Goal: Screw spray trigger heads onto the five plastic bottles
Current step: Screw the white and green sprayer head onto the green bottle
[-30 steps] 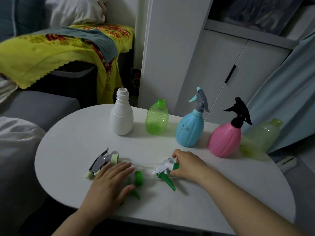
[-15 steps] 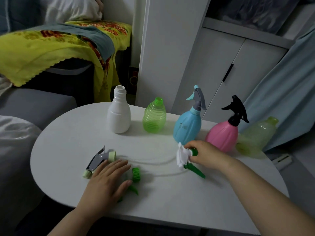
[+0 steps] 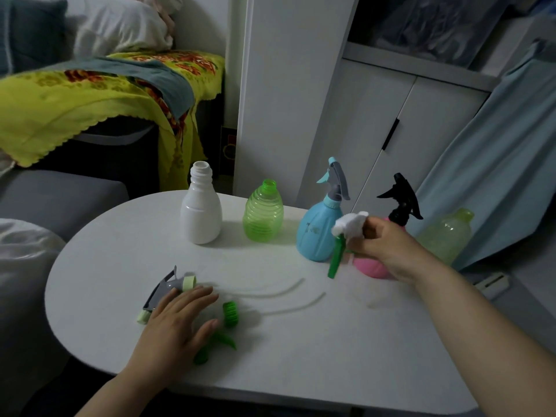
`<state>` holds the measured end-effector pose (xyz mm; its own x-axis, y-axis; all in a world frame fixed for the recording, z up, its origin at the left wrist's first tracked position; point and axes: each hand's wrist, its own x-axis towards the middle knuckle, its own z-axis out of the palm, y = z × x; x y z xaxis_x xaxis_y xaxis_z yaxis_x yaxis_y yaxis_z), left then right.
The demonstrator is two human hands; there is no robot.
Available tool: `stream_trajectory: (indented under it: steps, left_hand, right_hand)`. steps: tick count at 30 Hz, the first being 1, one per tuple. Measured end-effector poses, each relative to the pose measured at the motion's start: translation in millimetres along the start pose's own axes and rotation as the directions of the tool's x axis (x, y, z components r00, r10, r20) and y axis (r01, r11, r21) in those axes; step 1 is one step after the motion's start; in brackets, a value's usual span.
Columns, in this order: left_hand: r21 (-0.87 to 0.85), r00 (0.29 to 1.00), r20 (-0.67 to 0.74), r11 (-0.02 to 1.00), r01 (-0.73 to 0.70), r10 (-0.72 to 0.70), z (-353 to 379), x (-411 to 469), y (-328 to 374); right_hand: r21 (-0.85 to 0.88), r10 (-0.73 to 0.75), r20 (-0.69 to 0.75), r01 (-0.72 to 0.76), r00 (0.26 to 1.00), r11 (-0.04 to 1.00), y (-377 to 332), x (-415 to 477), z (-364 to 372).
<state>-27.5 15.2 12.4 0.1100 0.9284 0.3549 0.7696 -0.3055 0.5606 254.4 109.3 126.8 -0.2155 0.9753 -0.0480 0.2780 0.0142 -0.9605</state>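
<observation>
Five bottles stand along the back of the white table [image 3: 301, 350]: an open white bottle [image 3: 201, 216], an open ribbed green bottle [image 3: 264, 215], a blue bottle [image 3: 316, 233] with a grey trigger head, a pink bottle [image 3: 371, 267] with a black head, and an open pale green bottle [image 3: 445, 236]. My right hand [image 3: 388, 245] holds a white and green trigger head [image 3: 346, 236] in the air in front of the pink bottle. My left hand [image 3: 177, 329] lies flat over a green trigger head [image 3: 222, 332], beside a grey trigger head [image 3: 168, 290].
Two clear dip tubes [image 3: 288, 296] lie curved on the table's middle. A grey sofa [image 3: 57, 197] with a yellow cloth [image 3: 75, 100] is to the left. White cabinet doors [image 3: 391, 124] and a light blue curtain [image 3: 496, 164] stand behind the table.
My right hand lifted the white and green trigger head off the table and carried it right and up, in front of the pink bottle. My left hand stayed put.
</observation>
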Motion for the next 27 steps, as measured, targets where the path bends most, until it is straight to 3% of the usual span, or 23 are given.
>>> stream_trajectory:
  steps: [6,11,13,20,27]
  left_hand:
    - [-0.063,0.991,-0.016,0.989,0.133,-0.135,-3,6,1]
    - [-0.104,0.993,-0.012,0.988,0.114,-0.116,-11,18,7]
    - [-0.122,0.991,-0.035,0.985,0.121,-0.126,-16,28,9]
    - [-0.273,0.970,-0.145,0.950,0.151,-0.195,-13,90,22]
    - [-0.384,0.970,-0.098,0.907,0.170,-0.223,25,160,21]
  right_hand:
    - [0.073,0.000,-0.077,0.005,0.997,0.997,-7,0,5]
    - [0.451,0.111,-0.029,-0.086,0.993,0.889,-13,0,3]
    - [0.522,0.103,-0.011,-0.082,0.995,0.849,-15,1,0]
    - [0.563,0.017,-0.058,0.019,0.998,0.826,-29,16,3]
    - [0.476,-0.076,-0.159,0.144,0.984,0.867,-42,43,6]
